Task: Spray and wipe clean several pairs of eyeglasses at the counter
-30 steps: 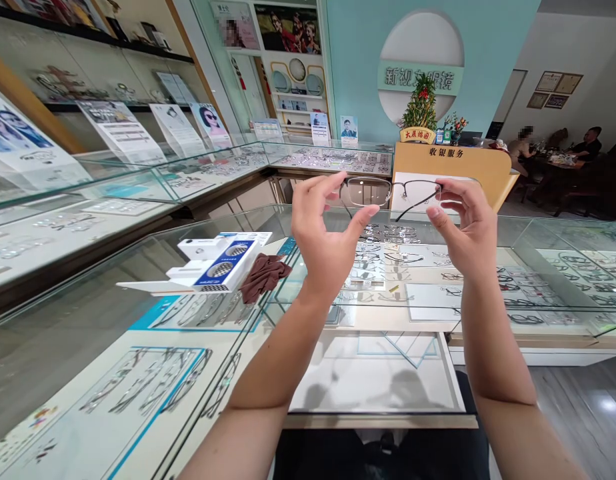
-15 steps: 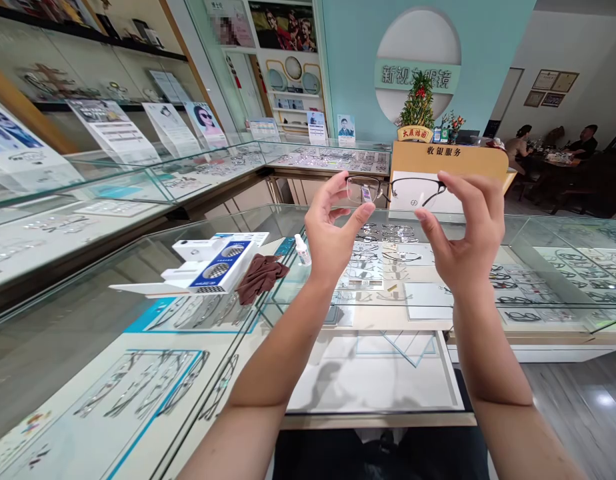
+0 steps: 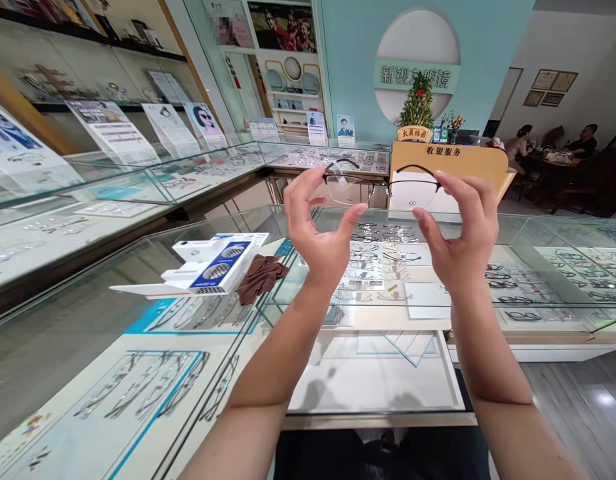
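Observation:
A pair of eyeglasses (image 3: 411, 182) with a thin dark upper rim is held up in front of me, above the glass counter. My left hand (image 3: 319, 240) pinches its left end near the hinge, thumb apart below the lens. At the other end, the fingertips of my right hand (image 3: 464, 233) grip the right hinge, with that thumb also below the rim. Both temples stand unfolded, pointing away and arching above the lenses. A small tag shows by the left lens.
A brown cloth (image 3: 261, 279) lies beside an open white-and-blue box (image 3: 223, 267) on the glass counter at left. Below my hands, a white drawer (image 3: 378, 380) is pulled out. Glass display cases (image 3: 563, 267) with many frames surround me. Two people (image 3: 583, 143) sit far right.
The eyeglasses have turned, so their temples now show above the lenses. My left hand has moved left and my right hand slightly left; the small white bottle is now hidden.

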Motion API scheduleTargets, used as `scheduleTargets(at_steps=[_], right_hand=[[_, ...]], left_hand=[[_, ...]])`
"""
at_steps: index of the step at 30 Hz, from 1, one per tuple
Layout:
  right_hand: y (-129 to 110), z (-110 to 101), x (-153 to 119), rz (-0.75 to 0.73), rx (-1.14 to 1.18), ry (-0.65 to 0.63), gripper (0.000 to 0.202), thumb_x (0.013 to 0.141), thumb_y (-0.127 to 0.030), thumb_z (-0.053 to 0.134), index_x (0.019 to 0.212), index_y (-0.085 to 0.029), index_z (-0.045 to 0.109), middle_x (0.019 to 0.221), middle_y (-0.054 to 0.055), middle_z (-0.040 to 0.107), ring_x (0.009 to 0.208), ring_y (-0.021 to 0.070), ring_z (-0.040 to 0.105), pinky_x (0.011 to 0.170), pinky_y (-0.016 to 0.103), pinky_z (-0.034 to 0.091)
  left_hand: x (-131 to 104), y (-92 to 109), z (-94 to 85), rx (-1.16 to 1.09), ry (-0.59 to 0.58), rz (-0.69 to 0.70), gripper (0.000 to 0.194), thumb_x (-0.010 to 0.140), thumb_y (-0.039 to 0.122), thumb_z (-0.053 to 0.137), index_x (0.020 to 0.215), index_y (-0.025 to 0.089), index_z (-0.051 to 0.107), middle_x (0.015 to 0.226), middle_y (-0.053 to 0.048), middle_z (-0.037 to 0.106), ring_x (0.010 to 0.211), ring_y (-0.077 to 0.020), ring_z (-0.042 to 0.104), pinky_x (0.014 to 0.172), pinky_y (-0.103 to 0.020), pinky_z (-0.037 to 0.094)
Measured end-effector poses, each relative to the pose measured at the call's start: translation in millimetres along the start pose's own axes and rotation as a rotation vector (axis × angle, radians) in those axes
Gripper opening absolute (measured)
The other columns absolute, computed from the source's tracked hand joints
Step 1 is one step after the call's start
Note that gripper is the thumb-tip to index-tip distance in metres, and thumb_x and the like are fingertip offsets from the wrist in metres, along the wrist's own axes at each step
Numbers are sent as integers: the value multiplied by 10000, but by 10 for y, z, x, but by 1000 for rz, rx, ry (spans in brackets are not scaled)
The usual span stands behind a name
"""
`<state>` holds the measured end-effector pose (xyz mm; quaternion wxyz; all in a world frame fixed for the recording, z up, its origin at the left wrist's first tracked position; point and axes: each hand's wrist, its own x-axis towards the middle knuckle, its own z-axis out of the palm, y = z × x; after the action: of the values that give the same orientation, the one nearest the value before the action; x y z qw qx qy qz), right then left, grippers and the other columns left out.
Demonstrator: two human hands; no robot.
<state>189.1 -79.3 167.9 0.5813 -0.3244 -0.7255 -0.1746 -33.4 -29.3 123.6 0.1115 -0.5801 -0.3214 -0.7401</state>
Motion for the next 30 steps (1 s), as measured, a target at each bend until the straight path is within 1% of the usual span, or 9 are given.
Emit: scheduleTargets(at_steps=[2, 4, 7, 10, 14, 16, 19, 23, 30], right_hand=[[26, 3, -1, -16, 10, -2, 473, 1052, -483, 603, 1507, -355, 577, 1407, 115, 655, 1301, 357, 635, 1087, 603, 569], [23, -3, 2, 7, 39, -7, 465, 1049, -484, 612, 1496, -360, 586, 1402, 106, 667, 1302, 348, 639, 1085, 593, 574], [-5, -9, 5, 82, 117, -14, 439, 1036, -508, 638, 1451, -366, 621, 1369, 83, 701, 1250, 323, 674, 1066, 578, 592], [-25, -5, 4, 162, 245, -1, 401, 1041, -531, 632, 1405, -366, 658, 1332, 62, 732, 1197, 284, 710, 1033, 533, 614], [-39, -4, 8, 221, 424, 27, 357, 1089, -546, 532, 1332, -361, 716, 1303, 54, 753, 1213, 263, 728, 1045, 503, 611], [-45, -7, 15, 259, 490, 38, 349, 1094, -549, 520, 1273, -351, 744, 1270, 46, 768, 1186, 253, 742, 1048, 498, 616], [-43, -10, 25, 334, 584, 37, 327, 1074, -557, 566, 1202, -334, 768, 1226, 33, 785, 1117, 231, 758, 1039, 484, 635], [-27, -11, 37, 411, 680, 29, 291, 1039, -557, 638, 1145, -326, 782, 1208, 23, 792, 1080, 218, 764, 1030, 471, 652], [17, 2, 41, 426, 724, 43, 241, 1024, -533, 679, 1078, -324, 786, 1154, 10, 787, 997, 190, 751, 962, 428, 656]], left_hand=[[4, -15, -30, 33, -1, 25, 766, 920, 673, 751, 1568, 370, 476, 1548, -98, 546, 1491, -339, 528, 1133, -500, 543], [7, -5, -57, 55, -2, 32, 775, 911, 675, 760, 1560, 352, 484, 1541, -105, 549, 1503, -343, 514, 1146, -508, 537], [13, 41, -82, 82, -12, 23, 791, 885, 676, 790, 1539, 333, 505, 1523, -111, 557, 1513, -349, 503, 1159, -514, 533], [21, 89, -87, 77, -15, 22, 790, 866, 680, 808, 1514, 327, 525, 1506, -110, 559, 1508, -353, 505, 1163, -521, 530], [35, 121, -73, 13, -15, 22, 750, 880, 685, 791, 1492, 332, 538, 1489, -100, 557, 1491, -348, 521, 1165, -529, 525], [39, 131, -65, -29, -21, 19, 735, 884, 685, 786, 1487, 341, 541, 1490, -95, 553, 1487, -346, 525, 1162, -528, 525], [43, 148, -58, -87, -31, 13, 728, 881, 679, 793, 1482, 351, 545, 1497, -90, 550, 1482, -343, 533, 1156, -520, 529], [47, 176, -54, -166, -59, 3, 731, 866, 658, 822, 1477, 361, 553, 1504, -80, 571, 1470, -345, 555, 1147, -512, 538], [59, 230, -40, -259, -78, -50, 717, 839, 631, 861, 1439, 369, 569, 1472, -70, 627, 1435, -338, 608, 1144, -491, 554]])
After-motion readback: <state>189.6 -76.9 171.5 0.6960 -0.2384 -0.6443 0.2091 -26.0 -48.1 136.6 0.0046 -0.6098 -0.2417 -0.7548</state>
